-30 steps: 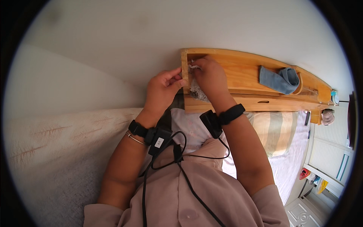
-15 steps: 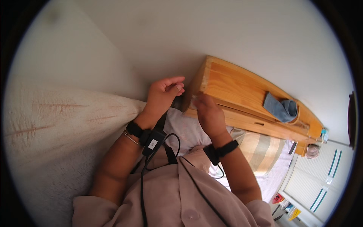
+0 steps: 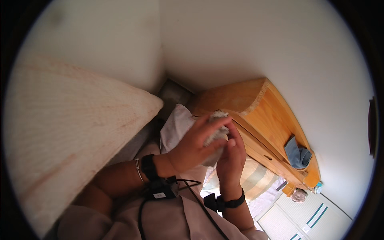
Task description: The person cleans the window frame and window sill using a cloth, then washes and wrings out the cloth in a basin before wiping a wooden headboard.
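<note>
In front of the bed's wooden headboard my two hands meet around a crumpled, greyish-white wad (image 3: 219, 115), perhaps cloth or tissue; its exact kind cannot be made out. My left hand (image 3: 200, 138) reaches across it from the left, thumb and fingers on either side, slightly blurred. My right hand (image 3: 233, 158) is raised on the near right side, fingers bent with their tips against the wad. Part of the wad is hidden behind the fingers. Each wrist wears a black strap with a small device.
The wooden headboard (image 3: 276, 114) runs along the wall to the right, with a grey-blue folded cloth (image 3: 297, 153) on its shelf. A pale pillow (image 3: 175, 127) and a striped one (image 3: 256, 176) lie below. A cream padded surface (image 3: 88, 116) rises at left. Black cables cross my shirt.
My hands have come together, the left moving right toward the right hand, and the greyish-white wad now shows between them. The view has turned, bringing the wall corner into sight.
</note>
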Tool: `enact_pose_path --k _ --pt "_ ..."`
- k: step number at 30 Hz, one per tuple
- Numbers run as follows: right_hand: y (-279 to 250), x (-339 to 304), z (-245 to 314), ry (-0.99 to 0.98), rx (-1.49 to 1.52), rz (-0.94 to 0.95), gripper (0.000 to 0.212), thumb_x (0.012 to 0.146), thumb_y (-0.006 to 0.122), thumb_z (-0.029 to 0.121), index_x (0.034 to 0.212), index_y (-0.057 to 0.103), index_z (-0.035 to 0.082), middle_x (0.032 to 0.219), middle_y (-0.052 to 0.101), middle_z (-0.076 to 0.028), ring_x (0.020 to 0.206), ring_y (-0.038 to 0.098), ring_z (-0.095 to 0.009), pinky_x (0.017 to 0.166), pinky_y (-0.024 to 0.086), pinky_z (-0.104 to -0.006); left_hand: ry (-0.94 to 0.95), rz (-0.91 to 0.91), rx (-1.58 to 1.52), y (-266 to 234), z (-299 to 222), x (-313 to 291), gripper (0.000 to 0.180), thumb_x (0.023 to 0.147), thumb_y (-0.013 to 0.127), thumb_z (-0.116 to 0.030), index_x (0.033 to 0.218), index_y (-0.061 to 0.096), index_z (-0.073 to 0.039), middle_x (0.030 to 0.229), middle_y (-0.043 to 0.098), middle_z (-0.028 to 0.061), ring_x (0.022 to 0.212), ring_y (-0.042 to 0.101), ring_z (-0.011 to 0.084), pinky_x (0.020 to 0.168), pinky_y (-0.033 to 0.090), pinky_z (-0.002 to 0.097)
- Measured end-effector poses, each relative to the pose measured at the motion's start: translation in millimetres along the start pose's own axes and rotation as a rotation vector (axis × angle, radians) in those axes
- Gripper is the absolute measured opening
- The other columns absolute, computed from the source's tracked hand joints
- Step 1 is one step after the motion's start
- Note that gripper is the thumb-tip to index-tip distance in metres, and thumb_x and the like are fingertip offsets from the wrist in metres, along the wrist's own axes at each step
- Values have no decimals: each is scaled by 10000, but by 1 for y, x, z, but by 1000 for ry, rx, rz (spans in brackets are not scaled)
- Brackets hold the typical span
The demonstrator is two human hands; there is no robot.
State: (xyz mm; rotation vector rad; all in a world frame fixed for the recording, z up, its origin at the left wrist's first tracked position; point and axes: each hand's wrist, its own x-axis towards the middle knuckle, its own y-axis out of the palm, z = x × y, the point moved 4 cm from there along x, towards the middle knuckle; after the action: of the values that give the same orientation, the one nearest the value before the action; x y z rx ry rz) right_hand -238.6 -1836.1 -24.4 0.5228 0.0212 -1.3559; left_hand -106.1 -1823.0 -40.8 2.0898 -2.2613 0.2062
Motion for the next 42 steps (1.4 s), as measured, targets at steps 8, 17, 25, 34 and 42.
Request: enact_pose_path --k 8,17,25,34,42 --pt "-35 27 47 -572 -1038 -89 264 814 534 -160 994 656 -10 877 682 -109 724 645 -156 651 518 -253 -38 -362 -364 -11 30 65 294 892 678 -127 1171 597 -75 1244 530 67 1107 523 130 870 489 274" --pt "-49 53 52 -736 -1059 -178 266 784 506 -172 934 656 -11 838 666 -118 673 623 -159 619 493 -243 -312 -365 44 18 172 68 201 848 707 -122 1035 703 -48 1047 617 136 1015 590 274 916 461 343" --pt "-77 75 38 -740 -1010 -256 202 775 511 -129 874 649 -20 822 649 -108 694 611 -159 635 482 -248 28 -261 -113 10 51 105 197 857 697 -76 1053 694 -57 1100 602 111 1062 587 225 909 465 310" --pt "-78 74 38 -750 -990 -219 196 734 479 -115 824 627 -23 777 617 -95 649 564 -146 598 443 -231 -305 -342 32 21 174 74 232 879 676 -118 1101 665 -54 1060 602 142 1016 599 275 891 474 339" --pt "-84 77 35 -723 -949 -335 175 723 483 -94 793 623 -15 759 609 -76 602 513 -113 558 400 -212 -28 -217 -64 15 95 87 292 908 640 -118 1193 629 -56 1216 521 126 1159 515 247 980 414 324"
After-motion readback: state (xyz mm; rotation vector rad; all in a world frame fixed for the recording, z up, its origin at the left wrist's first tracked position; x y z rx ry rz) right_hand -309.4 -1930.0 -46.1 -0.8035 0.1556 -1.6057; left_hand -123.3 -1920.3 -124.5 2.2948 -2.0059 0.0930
